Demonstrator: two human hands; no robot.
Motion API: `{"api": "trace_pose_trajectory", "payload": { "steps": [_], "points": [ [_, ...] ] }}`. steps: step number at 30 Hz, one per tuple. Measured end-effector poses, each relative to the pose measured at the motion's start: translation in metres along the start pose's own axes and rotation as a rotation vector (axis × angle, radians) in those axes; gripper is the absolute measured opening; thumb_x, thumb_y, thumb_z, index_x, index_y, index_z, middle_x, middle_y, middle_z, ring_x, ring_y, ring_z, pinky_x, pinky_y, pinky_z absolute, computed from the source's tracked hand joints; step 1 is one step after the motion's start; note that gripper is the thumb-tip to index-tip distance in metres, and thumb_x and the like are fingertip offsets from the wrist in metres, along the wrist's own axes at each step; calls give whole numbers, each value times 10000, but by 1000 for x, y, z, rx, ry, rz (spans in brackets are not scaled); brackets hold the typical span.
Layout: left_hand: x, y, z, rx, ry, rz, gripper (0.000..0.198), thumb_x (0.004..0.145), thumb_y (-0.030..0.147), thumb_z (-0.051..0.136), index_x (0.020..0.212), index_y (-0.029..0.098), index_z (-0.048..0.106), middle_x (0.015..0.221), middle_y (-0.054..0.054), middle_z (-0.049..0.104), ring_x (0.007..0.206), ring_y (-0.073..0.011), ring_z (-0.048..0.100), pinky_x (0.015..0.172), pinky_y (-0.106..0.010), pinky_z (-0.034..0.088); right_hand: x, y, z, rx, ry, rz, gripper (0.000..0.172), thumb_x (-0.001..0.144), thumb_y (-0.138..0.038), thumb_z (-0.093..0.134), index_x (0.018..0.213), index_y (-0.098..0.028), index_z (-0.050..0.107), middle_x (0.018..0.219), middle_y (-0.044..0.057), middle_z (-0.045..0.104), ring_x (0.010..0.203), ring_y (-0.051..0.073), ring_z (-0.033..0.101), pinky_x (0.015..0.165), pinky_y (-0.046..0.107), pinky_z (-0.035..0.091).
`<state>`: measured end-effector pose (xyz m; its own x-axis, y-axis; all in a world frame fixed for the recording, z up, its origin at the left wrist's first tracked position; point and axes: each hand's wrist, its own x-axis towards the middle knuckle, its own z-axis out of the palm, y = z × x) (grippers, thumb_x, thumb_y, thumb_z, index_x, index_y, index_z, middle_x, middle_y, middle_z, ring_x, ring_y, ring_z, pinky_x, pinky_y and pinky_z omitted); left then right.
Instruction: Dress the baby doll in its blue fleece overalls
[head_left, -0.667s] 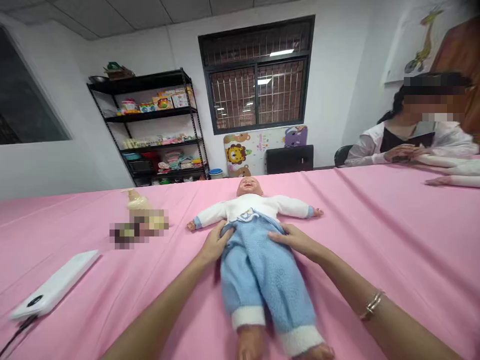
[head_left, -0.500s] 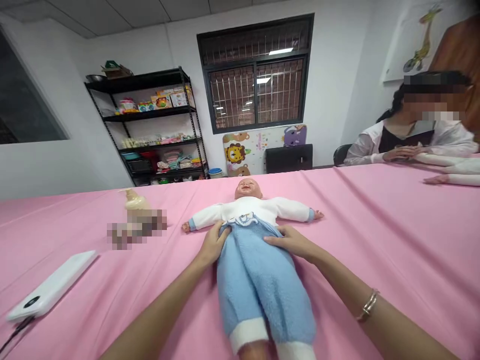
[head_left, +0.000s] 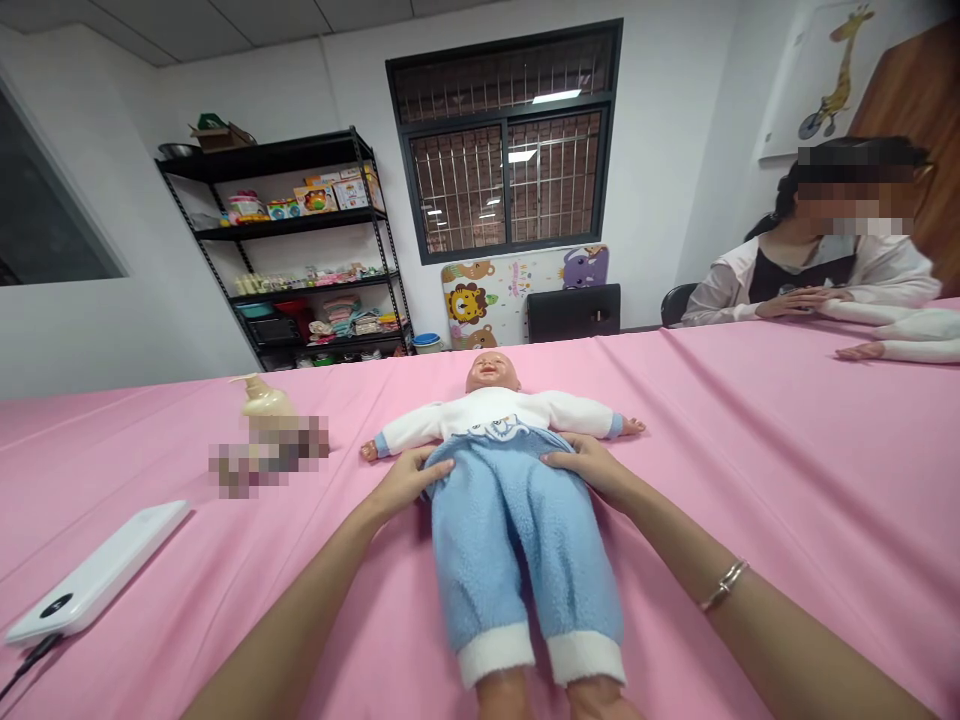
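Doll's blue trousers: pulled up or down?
Up. The blue trousers reach the waist of the doll, waistband meeting the white top; cuffs sit at the ankles. The left hand and right hand rest on the waistband sides.

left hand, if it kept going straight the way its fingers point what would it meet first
The left hand points up and right, fingers on the waistband of the blue trousers. Going on, it would probably press into the waist of the doll, below the white top.
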<state>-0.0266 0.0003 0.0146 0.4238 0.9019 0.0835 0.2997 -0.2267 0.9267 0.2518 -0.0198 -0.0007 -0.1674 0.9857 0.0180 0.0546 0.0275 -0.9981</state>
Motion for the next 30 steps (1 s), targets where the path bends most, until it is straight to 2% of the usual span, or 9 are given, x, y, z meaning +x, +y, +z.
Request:
{"api": "trace_pose_trajectory", "payload": {
  "steps": [3, 5, 8, 12, 16, 21, 23, 26, 30],
  "points": [
    [4, 3, 9, -236, 186, 17, 307, 684, 403, 639, 844, 141, 628, 775, -20, 611, 712, -138, 548, 621, -217, 410, -4, -6, -2, 218, -39, 34, 348, 511, -281, 723, 826, -161, 634, 793, 11, 643, 751, 170, 558, 709, 282, 412],
    [5, 7, 16, -424, 230, -2, 309, 665, 364, 666, 895, 161, 622, 806, -18, 628, 735, -135, 567, 659, -224, 430, -5, -9, -2, 345, -33, 33, 383, 501, -242, 736, 866, -184, 635, 827, 9, 652, 778, 167, 568, 738, 281, 418],
    [4, 12, 22, -527, 223, -53, 339, 629, 315, 701, 928, 173, 629, 860, -29, 649, 755, -139, 588, 696, -238, 446, -4, -7, -2, 407, 1, 15, 401, 484, -199, 750, 868, -200, 632, 844, -2, 652, 797, 156, 568, 760, 275, 417],
    [5, 10, 19, -439, 229, -99, 339, 618, 314, 707, 899, 135, 644, 846, -52, 656, 760, -155, 593, 696, -247, 448, 2, 2, -2, 355, 58, 4, 353, 464, -167, 763, 783, -191, 616, 756, -34, 629, 725, 125, 548, 712, 257, 402],
    [6, 11, 13, -496, 289, -54, 387, 596, 260, 726, 947, 144, 612, 864, -40, 649, 776, -139, 590, 702, -226, 445, 0, -5, -2, 388, 154, -42, 303, 460, -181, 779, 670, -175, 561, 638, -59, 573, 642, 90, 506, 627, 217, 366],
    [3, 18, 12, -696, 277, 38, 573, 543, 153, 744, 1068, 205, 521, 913, -5, 633, 806, -111, 591, 730, -197, 441, -11, -28, 3, 553, 24, -31, 337, 535, -255, 766, 801, -237, 562, 730, -63, 598, 640, 77, 510, 558, 191, 338],
    [5, 16, 13, -665, 243, 50, 632, 542, 142, 742, 1115, 205, 482, 968, -25, 624, 882, -131, 585, 780, -217, 436, -9, -26, 1, 555, 46, -12, 388, 514, -242, 772, 851, -257, 579, 767, -57, 618, 653, 87, 524, 562, 201, 347],
    [8, 9, 13, -427, 235, 35, 619, 558, 203, 749, 1110, 190, 470, 974, -42, 613, 910, -157, 571, 783, -250, 431, 1, -10, -6, 500, 229, -30, 363, 459, -218, 769, 782, -229, 604, 732, -41, 624, 680, 115, 537, 608, 232, 377],
    [7, 3, 10, -14, 193, -78, 310, 633, 411, 672, 719, 133, 564, 642, 3, 548, 608, -124, 510, 571, -235, 381, 11, 11, -12, 128, 302, -97, 409, 498, -209, 716, 893, -197, 609, 824, 12, 649, 787, 175, 562, 712, 292, 408]
  ]
}}
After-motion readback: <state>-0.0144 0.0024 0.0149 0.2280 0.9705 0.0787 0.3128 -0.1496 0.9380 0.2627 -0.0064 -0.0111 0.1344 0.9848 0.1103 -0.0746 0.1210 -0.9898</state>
